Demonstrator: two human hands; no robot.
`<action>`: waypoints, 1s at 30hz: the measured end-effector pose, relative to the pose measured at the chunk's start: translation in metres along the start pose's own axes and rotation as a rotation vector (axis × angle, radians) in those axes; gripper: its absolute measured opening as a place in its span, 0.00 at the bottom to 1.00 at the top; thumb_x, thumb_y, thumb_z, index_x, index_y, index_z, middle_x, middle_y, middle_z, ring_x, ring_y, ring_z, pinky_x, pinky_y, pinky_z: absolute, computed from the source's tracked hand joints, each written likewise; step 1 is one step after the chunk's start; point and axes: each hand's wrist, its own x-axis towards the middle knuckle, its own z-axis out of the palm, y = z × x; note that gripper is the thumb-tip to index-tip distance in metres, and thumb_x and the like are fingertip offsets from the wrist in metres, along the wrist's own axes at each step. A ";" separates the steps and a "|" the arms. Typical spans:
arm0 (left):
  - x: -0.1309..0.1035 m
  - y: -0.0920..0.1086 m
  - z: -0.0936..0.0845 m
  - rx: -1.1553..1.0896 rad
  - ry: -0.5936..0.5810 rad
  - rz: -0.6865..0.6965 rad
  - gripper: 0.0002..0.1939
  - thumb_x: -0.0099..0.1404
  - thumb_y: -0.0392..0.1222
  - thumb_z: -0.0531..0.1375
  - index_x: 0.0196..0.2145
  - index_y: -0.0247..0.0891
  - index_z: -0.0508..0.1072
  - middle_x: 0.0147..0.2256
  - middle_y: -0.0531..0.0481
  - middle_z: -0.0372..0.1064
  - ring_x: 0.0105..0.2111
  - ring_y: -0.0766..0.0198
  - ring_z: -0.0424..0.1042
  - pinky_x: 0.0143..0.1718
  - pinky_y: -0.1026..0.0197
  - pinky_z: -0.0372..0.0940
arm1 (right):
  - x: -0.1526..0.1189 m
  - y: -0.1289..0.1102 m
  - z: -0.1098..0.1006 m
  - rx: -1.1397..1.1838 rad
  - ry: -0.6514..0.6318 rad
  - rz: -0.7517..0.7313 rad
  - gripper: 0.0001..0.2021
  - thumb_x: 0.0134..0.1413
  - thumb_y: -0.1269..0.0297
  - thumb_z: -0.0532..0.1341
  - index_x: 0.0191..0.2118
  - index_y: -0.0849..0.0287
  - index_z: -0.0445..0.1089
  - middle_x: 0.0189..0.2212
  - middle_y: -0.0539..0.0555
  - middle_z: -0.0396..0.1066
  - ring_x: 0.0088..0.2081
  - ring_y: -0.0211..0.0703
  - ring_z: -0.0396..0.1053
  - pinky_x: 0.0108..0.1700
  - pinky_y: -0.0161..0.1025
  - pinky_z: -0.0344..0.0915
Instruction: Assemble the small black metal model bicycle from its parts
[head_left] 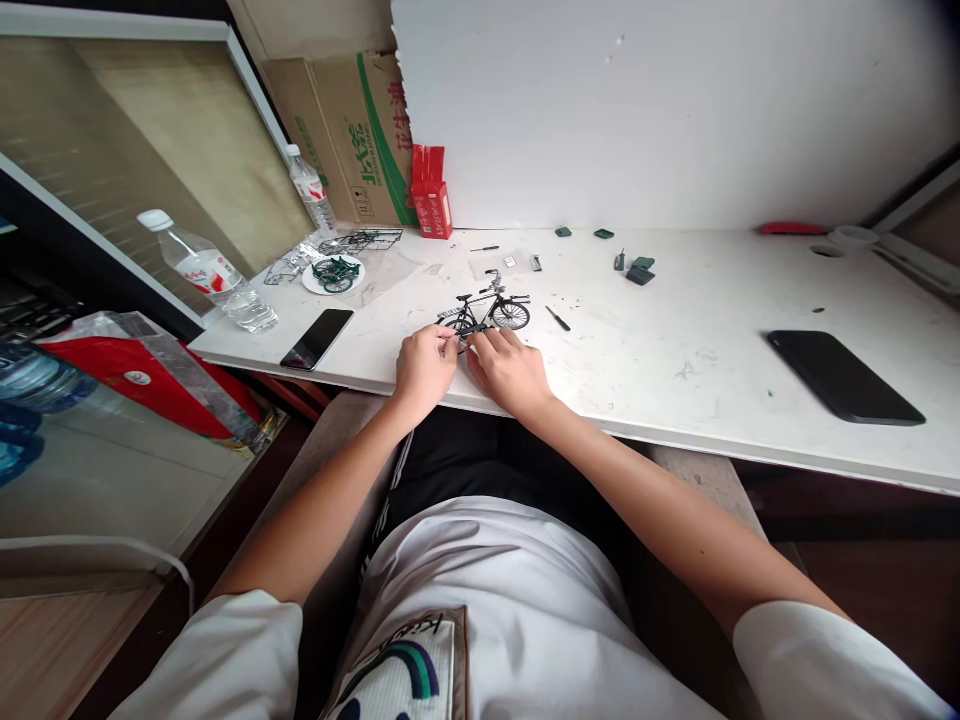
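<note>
A small black model bicycle (511, 314) stands on the white table close to its front edge, handlebar at the far side. Just in front of it, both hands meet with bent fingers. My left hand (424, 368) pinches thumb and finger together near the lower wheel, and my right hand (511, 368) has its fingers curled down beside it. A dark slim piece (475, 328) shows between the hands; whether it belongs to the bicycle I cannot tell. What the fingertips grip is too small and partly hidden. To the right lies a small dark screwdriver-like tool (558, 318).
At left are a phone (318, 338), water bottles (217, 270), a white plate (315, 284) with a green model bicycle, and dark part frames (367, 240). Behind stand a red box (431, 195) and a carton (352, 140). Green pieces (640, 270) and a black power bank-like slab (844, 376) lie right.
</note>
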 end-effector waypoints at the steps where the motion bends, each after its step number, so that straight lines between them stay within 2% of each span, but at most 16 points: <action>1: 0.000 0.000 0.000 -0.005 0.000 0.003 0.11 0.76 0.39 0.63 0.51 0.38 0.84 0.46 0.40 0.86 0.50 0.50 0.86 0.54 0.54 0.79 | 0.000 0.001 0.001 -0.002 0.013 -0.010 0.18 0.83 0.67 0.47 0.48 0.59 0.75 0.42 0.61 0.79 0.47 0.50 0.69 0.31 0.44 0.43; 10: 0.001 0.000 0.001 -0.075 -0.025 -0.007 0.12 0.76 0.38 0.62 0.51 0.36 0.84 0.46 0.41 0.87 0.49 0.50 0.86 0.54 0.52 0.80 | 0.001 0.005 0.009 -0.017 0.035 -0.050 0.17 0.82 0.69 0.49 0.43 0.60 0.75 0.38 0.60 0.78 0.42 0.47 0.69 0.31 0.44 0.41; 15: -0.001 0.004 0.002 -0.080 -0.029 -0.027 0.11 0.75 0.37 0.63 0.50 0.35 0.84 0.46 0.40 0.86 0.49 0.51 0.86 0.54 0.52 0.80 | 0.005 0.000 0.009 -0.012 0.032 -0.011 0.22 0.85 0.64 0.46 0.41 0.61 0.74 0.37 0.61 0.79 0.41 0.48 0.71 0.31 0.44 0.41; 20: -0.002 0.006 0.001 -0.083 -0.050 -0.023 0.12 0.74 0.37 0.64 0.52 0.34 0.83 0.47 0.39 0.86 0.49 0.51 0.86 0.55 0.51 0.80 | 0.007 -0.003 0.006 -0.002 -0.043 0.069 0.28 0.86 0.56 0.43 0.40 0.62 0.75 0.34 0.62 0.79 0.38 0.48 0.72 0.31 0.44 0.41; 24: -0.003 0.003 0.001 -0.084 -0.048 -0.021 0.12 0.74 0.38 0.64 0.52 0.35 0.83 0.48 0.40 0.86 0.50 0.51 0.86 0.55 0.51 0.81 | 0.004 -0.003 0.000 0.023 -0.026 0.068 0.26 0.86 0.53 0.45 0.45 0.61 0.76 0.37 0.62 0.80 0.40 0.49 0.73 0.32 0.43 0.42; 27: -0.003 0.002 0.001 -0.089 -0.041 -0.014 0.12 0.75 0.37 0.62 0.51 0.36 0.84 0.49 0.40 0.86 0.50 0.52 0.86 0.56 0.51 0.80 | 0.001 0.000 -0.001 0.027 0.030 0.020 0.22 0.85 0.56 0.47 0.48 0.61 0.75 0.41 0.62 0.81 0.45 0.50 0.73 0.32 0.43 0.42; 30: -0.003 0.003 0.000 -0.086 -0.046 -0.015 0.12 0.76 0.37 0.62 0.51 0.36 0.83 0.49 0.40 0.86 0.50 0.52 0.86 0.56 0.52 0.80 | 0.000 0.002 0.003 0.008 0.042 -0.019 0.21 0.84 0.62 0.47 0.45 0.60 0.76 0.41 0.61 0.80 0.46 0.49 0.72 0.31 0.43 0.42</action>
